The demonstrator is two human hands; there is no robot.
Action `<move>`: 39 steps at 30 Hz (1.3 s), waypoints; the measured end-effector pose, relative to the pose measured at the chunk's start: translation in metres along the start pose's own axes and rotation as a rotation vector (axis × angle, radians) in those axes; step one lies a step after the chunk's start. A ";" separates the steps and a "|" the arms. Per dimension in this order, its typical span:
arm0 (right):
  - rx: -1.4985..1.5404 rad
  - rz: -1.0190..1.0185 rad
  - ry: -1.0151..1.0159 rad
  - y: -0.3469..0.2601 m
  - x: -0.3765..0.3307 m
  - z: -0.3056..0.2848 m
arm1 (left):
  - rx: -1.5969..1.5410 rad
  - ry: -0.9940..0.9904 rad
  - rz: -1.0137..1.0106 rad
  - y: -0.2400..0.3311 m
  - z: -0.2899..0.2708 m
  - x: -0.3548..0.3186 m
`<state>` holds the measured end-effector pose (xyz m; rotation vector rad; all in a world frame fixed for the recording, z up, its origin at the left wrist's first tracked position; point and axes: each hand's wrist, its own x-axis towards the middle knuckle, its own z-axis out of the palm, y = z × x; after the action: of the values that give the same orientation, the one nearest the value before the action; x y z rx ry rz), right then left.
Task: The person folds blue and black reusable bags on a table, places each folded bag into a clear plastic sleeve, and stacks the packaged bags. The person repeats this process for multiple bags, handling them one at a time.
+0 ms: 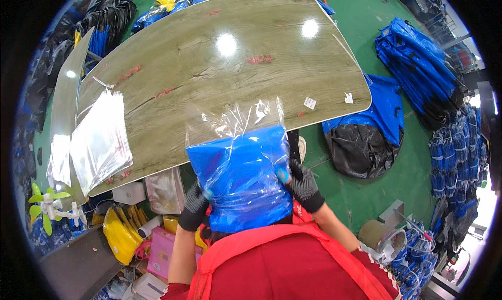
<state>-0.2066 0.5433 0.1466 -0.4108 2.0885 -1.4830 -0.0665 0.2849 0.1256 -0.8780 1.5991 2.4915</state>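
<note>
A folded blue plastic item (pixel 240 174) lies inside a clear plastic bag (pixel 266 113), held close to my body at the table's near edge. The bag's loose, crinkled top stands above the blue fold and reaches over the tabletop. On the left side my left hand (pixel 195 206), in a dark glove with a light blue fingertip, grips the bag's edge. Opposite it, my right hand (pixel 303 186), gloved the same way, pinches the right edge. Some fingers of both hands are hidden behind the bag.
A stack of clear bags (pixel 102 140) lies on the wood-look table (pixel 183 75) at left. Two small white labels (pixel 310 103) are near its right corner. A blue and black bag (pixel 366 138) and blue piles (pixel 418 70) lie right. Yellow packs (pixel 121 236) sit below left, by a green fan (pixel 48 206).
</note>
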 end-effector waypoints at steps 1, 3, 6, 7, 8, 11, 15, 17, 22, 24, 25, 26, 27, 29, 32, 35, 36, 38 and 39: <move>0.108 0.071 0.048 -0.005 -0.003 0.001 | -0.139 0.037 0.050 -0.004 -0.007 0.003; 0.135 0.152 0.011 -0.008 0.000 -0.001 | -0.253 0.084 0.066 -0.017 -0.015 0.003; 0.669 0.023 0.205 -0.005 0.009 0.002 | 0.125 0.022 0.007 -0.021 -0.026 0.000; 0.509 -0.086 0.166 -0.003 0.014 0.004 | 0.035 0.016 0.027 -0.020 -0.025 -0.001; 0.272 -0.046 0.076 -0.001 0.008 0.008 | -0.016 0.014 -0.028 -0.014 -0.026 0.001; 0.097 0.126 -0.125 0.001 0.004 0.015 | 0.230 0.032 0.148 0.009 -0.018 0.012; 0.214 0.034 0.073 -0.008 0.007 0.007 | 0.014 -0.195 -0.009 0.015 0.006 0.022; 0.608 0.074 0.123 -0.015 0.014 0.004 | 0.156 -0.235 -0.045 0.006 0.012 0.014; 0.317 0.190 -0.023 -0.009 -0.010 0.014 | -0.072 -0.053 -0.214 -0.024 0.001 -0.025; 0.324 0.176 -0.033 0.003 -0.021 0.017 | -0.026 -0.087 -0.162 -0.023 -0.006 -0.026; 0.212 0.063 -0.013 0.008 -0.023 0.016 | 0.055 -0.178 -0.131 -0.018 -0.007 -0.023; 0.318 0.050 -0.019 0.012 -0.019 0.013 | 0.160 -0.148 -0.081 -0.010 -0.008 -0.015; 0.515 -0.031 -0.039 0.013 -0.012 0.008 | 0.336 -0.136 -0.021 0.002 -0.008 -0.005; 0.845 -0.077 -0.053 0.003 0.019 -0.007 | 0.755 -0.150 0.071 0.035 -0.005 0.015; 0.935 0.032 -0.199 -0.040 0.074 -0.030 | 0.788 -0.210 0.581 0.083 0.013 0.041; 0.777 -0.006 -0.382 -0.086 0.116 -0.047 | 1.394 -0.219 1.231 0.119 0.030 0.057; 0.701 -0.152 -0.316 -0.094 0.121 -0.051 | 1.542 -0.114 1.310 0.125 0.034 0.061; 0.672 -0.207 -0.179 -0.097 0.124 -0.051 | 1.120 0.170 1.353 0.129 0.040 0.067; 0.709 -0.247 -0.072 -0.093 0.123 -0.049 | 0.957 0.285 1.277 0.128 0.042 0.071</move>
<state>-0.3403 0.4830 0.2151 -0.4349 1.3576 -2.1810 -0.1870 0.2436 0.2084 0.0361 3.7007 1.3368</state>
